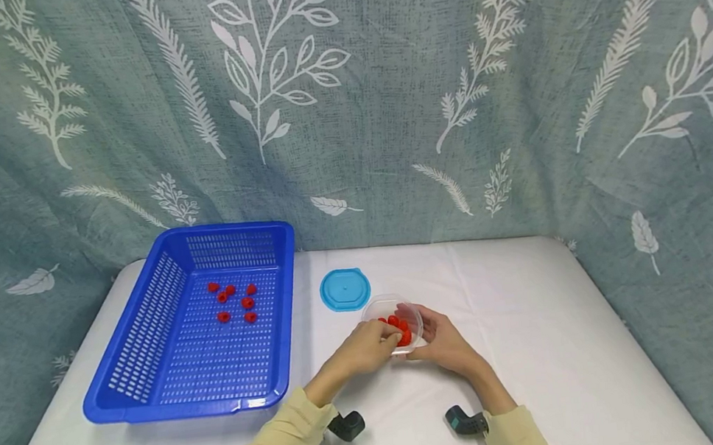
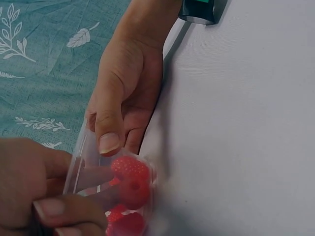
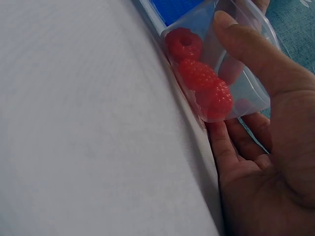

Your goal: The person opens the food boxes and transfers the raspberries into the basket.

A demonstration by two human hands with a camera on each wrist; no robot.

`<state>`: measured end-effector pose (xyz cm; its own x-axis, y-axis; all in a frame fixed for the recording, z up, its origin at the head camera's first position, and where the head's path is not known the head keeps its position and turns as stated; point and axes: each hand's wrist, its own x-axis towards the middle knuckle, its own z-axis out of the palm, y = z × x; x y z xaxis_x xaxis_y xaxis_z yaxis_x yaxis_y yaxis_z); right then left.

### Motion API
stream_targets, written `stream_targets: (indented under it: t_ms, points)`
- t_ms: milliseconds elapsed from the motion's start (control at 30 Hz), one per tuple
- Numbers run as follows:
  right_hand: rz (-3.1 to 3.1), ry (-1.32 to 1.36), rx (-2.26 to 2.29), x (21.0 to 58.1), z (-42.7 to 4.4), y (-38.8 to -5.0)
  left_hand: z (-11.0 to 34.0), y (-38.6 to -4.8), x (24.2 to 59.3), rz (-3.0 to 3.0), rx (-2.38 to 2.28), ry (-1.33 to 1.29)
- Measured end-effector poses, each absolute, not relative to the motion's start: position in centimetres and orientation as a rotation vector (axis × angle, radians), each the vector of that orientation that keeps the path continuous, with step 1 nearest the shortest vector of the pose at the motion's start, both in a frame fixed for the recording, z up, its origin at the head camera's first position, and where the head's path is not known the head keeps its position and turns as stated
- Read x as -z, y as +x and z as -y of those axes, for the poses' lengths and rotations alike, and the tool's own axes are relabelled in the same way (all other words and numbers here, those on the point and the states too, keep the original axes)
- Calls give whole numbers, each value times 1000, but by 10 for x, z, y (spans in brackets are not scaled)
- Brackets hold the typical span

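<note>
Surface (image 1: 585, 343) white-clothed, backed by green leaf-print curtain (image 1: 399, 135). Clear container (image 1: 375, 309) just nearer than blue lid (image 1: 345, 290), mouth upward; long axis cannot be told. Right hand (image 1: 445, 344) grips its side. Left hand (image 1: 364, 349) reaches inside to red berries (image 1: 394, 320); cannot tell whether one is pinched.

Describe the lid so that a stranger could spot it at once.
On the white table, find the big dark-blue basket. Right of it, beyond the clear tub of red berries, lies the small rounded lid. Its light blue sets it apart from basket and tub.
</note>
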<state>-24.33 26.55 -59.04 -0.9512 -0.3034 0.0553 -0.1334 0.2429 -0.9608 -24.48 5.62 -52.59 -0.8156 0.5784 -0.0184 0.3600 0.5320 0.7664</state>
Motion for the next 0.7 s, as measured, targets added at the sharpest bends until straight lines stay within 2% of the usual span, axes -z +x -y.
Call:
stream_targets:
  t_ms: [700]
  points:
    - [-2355, -442, 1813, 588, -265, -243, -53, -250, 527, -2457, -1159, 851]
